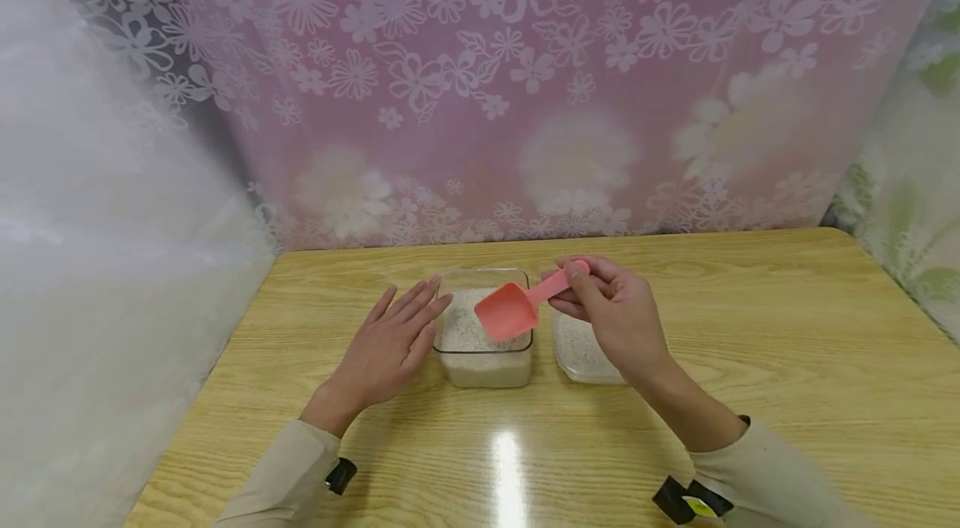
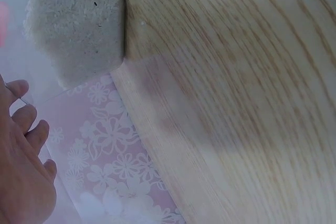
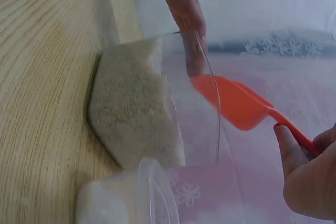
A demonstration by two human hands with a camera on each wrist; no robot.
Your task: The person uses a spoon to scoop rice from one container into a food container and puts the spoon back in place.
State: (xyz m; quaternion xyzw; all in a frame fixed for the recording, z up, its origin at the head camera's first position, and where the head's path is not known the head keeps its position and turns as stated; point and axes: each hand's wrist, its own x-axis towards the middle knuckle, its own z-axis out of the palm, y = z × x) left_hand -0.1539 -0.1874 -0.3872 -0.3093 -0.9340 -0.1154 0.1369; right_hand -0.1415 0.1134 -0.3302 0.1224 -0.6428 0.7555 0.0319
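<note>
A clear square container (image 1: pixel 483 351) holds white rice (image 1: pixel 459 335), which also shows through its wall in the left wrist view as a pale grainy mass (image 2: pixel 79 24). My left hand (image 1: pixel 386 353) lies along the container's left side, fingers extended, their tips at the rim. By its handle, my right hand (image 1: pixel 622 311) grips a coral-pink scoop (image 1: pixel 506 311). The scoop's bowl is over the container, tilted, and no rice shows inside it. In the right wrist view the scoop (image 3: pixel 233 103) reaches over the rim.
Right of the rice container stands a smaller translucent tub (image 1: pixel 581 357) with whitish contents, partly hidden beneath my right hand. Both stand on a wood-grain table (image 1: pixel 787 345). A pink flowered curtain (image 1: pixel 465 136) hangs behind the table's far edge.
</note>
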